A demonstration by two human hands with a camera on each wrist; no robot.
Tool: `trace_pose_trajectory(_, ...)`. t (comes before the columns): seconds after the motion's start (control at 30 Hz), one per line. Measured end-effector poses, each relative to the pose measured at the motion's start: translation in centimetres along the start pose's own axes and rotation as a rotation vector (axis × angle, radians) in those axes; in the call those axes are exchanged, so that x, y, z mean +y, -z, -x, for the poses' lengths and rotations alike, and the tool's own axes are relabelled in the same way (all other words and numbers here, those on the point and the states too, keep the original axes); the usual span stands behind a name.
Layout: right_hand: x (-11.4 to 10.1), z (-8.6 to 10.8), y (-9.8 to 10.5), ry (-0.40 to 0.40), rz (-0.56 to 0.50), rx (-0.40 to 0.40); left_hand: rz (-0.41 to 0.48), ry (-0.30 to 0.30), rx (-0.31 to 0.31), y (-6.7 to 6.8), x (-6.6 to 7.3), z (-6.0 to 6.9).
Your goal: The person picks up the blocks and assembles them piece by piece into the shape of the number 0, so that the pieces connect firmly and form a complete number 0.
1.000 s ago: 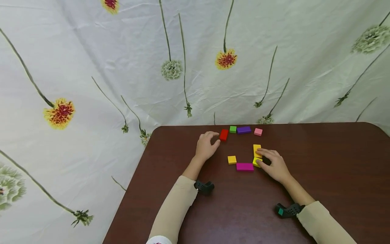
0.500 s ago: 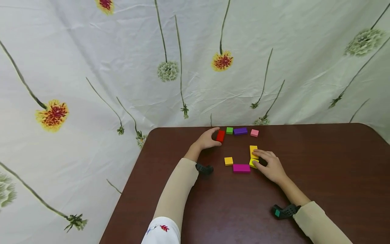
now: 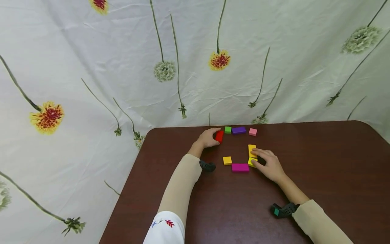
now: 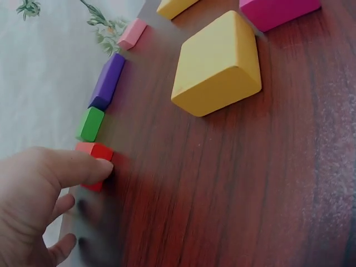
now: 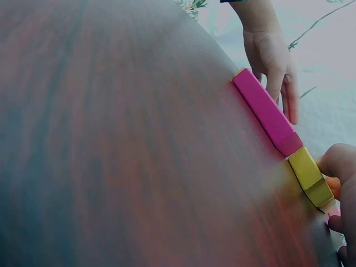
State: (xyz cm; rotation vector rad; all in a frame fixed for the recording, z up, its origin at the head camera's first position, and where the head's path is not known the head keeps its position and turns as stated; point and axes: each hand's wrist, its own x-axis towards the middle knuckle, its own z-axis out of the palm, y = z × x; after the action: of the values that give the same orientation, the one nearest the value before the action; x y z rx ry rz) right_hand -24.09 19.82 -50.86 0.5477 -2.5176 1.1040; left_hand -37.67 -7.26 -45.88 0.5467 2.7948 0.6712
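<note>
At the table's far side my left hand (image 3: 208, 138) pinches the red block (image 3: 219, 136) between thumb and fingers; in the left wrist view the thumb lies against the red block (image 4: 94, 149). My right hand (image 3: 271, 166) touches two blocks standing end to end: a fingertip rests on the yellow-orange block (image 3: 251, 149), and the thumb on the bright yellow block (image 3: 252, 162). To the left of these lie a magenta block (image 3: 240, 167) and a small yellow-orange block (image 3: 227, 161). The right wrist view shows the right hand (image 5: 345, 183) by the yellow block (image 5: 309, 175).
Along the far edge of the brown table (image 3: 231, 200) lie a green block (image 3: 228, 129), a purple block (image 3: 239, 130) and a pink block (image 3: 253, 132). A flower-printed cloth (image 3: 134, 44) hangs behind the table.
My left hand has moved from beside the red block to around it, thumb and fingers now on it. The right hand stays at the yellow blocks. The head view has shifted slightly.
</note>
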Motion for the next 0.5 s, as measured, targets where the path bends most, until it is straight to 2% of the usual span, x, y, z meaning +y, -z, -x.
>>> trace_pose_trajectory(0.1,-0.1,-0.1,-0.1,-0.001,-0.005,0.001,-0.001,-0.013,0.039,-0.1,-0.3,0.2)
trace_pose_trajectory(0.27,0.0,0.0,-0.2,-0.008,-0.011,-0.014,0.053,-0.020,0.072,-0.2,-0.6,0.8)
trace_pose_trajectory(0.5,0.3,0.1,-0.2,-0.008,-0.008,-0.009,0.077,-0.098,0.067,-0.2,0.0,1.7)
